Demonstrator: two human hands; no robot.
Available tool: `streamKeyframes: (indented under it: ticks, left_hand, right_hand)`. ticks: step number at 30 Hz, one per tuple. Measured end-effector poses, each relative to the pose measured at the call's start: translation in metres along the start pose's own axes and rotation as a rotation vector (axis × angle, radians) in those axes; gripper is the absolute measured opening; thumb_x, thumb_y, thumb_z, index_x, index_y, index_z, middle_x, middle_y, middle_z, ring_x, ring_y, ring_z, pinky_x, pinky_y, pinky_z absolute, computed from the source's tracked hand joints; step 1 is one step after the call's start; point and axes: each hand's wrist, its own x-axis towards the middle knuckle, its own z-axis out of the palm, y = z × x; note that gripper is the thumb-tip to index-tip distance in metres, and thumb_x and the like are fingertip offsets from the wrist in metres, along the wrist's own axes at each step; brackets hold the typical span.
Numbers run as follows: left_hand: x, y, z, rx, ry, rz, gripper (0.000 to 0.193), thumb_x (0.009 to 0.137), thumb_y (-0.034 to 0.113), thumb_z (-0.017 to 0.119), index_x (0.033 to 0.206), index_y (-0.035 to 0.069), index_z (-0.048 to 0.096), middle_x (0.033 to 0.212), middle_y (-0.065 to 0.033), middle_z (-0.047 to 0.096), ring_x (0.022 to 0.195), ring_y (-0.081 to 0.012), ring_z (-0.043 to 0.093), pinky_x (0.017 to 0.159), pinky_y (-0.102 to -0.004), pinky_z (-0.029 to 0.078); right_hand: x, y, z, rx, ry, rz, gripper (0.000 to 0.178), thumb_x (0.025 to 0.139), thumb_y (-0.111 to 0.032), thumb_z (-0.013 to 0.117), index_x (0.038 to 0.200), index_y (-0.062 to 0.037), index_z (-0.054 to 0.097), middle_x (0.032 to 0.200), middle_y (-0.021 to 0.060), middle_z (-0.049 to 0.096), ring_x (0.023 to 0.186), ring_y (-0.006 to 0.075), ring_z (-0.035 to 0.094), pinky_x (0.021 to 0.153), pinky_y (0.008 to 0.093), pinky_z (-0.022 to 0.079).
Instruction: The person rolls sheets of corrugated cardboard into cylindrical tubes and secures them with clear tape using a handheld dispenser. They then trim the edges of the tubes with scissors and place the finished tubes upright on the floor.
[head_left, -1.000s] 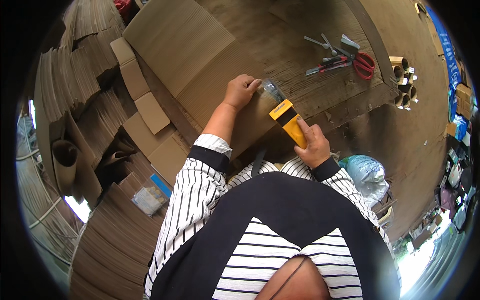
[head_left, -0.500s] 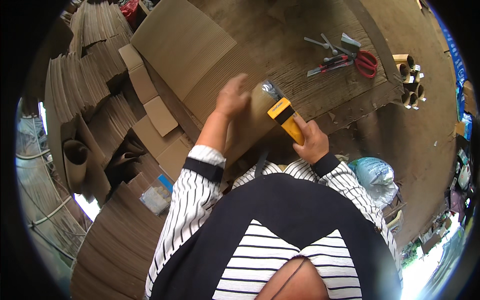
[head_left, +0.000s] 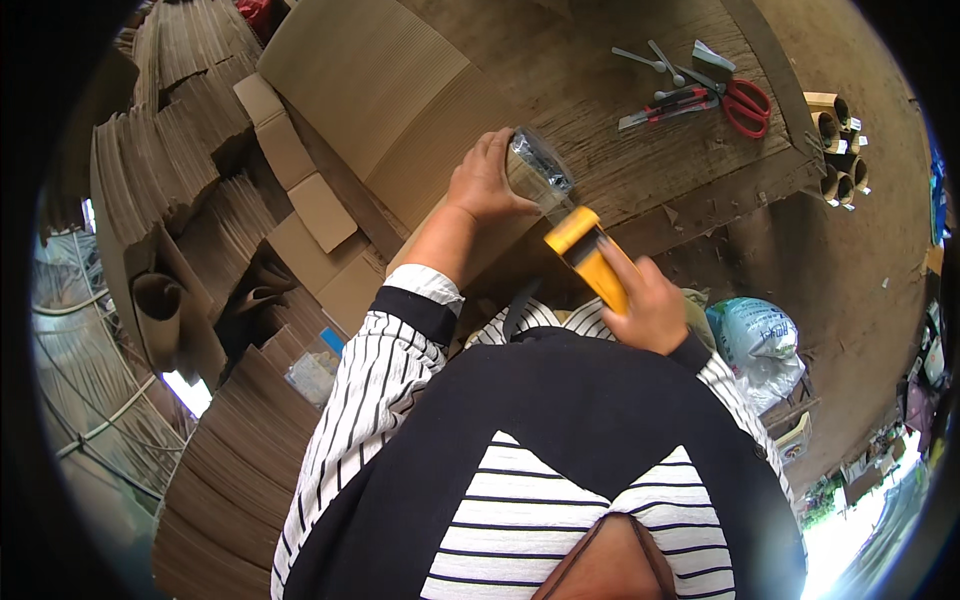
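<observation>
My left hand (head_left: 488, 178) is closed round the side of a tan cardboard piece (head_left: 527, 187). Shiny clear film, seemingly tape, (head_left: 543, 158) covers its far right end. In my right hand (head_left: 648, 308) is a yellow, boxy hand tool with a dark band (head_left: 592, 262), gripped by its lower end. Its upper end points at the film-covered end, with a small gap between them. The tool's exact kind does not show, and my palm hides part of it.
Red-handled scissors (head_left: 746, 108), a red utility knife (head_left: 672, 106) and small white scoops (head_left: 680, 78) lie on the wooden table (head_left: 590, 175). Ribbed cardboard sheets (head_left: 350, 80) cover its left part. Stacked cardboard (head_left: 185, 100) stands at left, cardboard tubes (head_left: 828, 130) at right, and a bag (head_left: 752, 330) below.
My left hand has closed round the cardboard piece. My right hand has moved the yellow tool down and right, away from the film-covered end. The scene has shifted slightly right.
</observation>
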Motion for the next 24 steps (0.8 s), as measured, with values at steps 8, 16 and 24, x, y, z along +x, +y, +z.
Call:
streamKeyframes:
  ticks: [8,16,24]
  left_hand:
    - [0.021,-0.014,-0.017,-0.188,-0.166,0.002,0.117,0.051,0.036,0.093,0.149,0.01,0.034,0.147,-0.0154,0.044,0.137,-0.0325,0.043,0.113,-0.04,0.037]
    - [0.058,-0.082,-0.091,-0.44,-0.279,-0.248,0.101,0.074,0.029,0.083,0.154,0.006,0.026,0.157,-0.0184,0.032,0.141,-0.0352,0.039,0.117,-0.0442,0.032]
    - [0.048,-0.072,-0.033,0.263,0.285,-0.045,0.097,0.072,0.036,0.078,0.151,0.014,0.028,0.149,-0.0124,0.038,0.136,-0.0317,0.04,0.109,-0.0494,0.035]
  right_hand:
    - [0.0,0.069,0.049,-0.126,-0.073,0.033,0.086,0.067,-0.019,0.079,0.145,-0.0327,0.046,0.087,0.0113,0.051,0.071,0.0317,0.061,0.061,0.0428,0.052]
    - [0.103,0.018,0.082,-0.06,-0.031,-0.008,0.084,0.068,-0.021,0.078,0.144,-0.0339,0.045,0.091,0.0115,0.055,0.075,0.033,0.063,0.066,0.0442,0.054]
    - [0.165,-0.032,0.058,0.012,-0.017,-0.028,0.08,0.069,-0.026,0.077,0.144,-0.0334,0.047,0.087,0.0127,0.057,0.071,0.0332,0.065,0.061,0.0443,0.055]
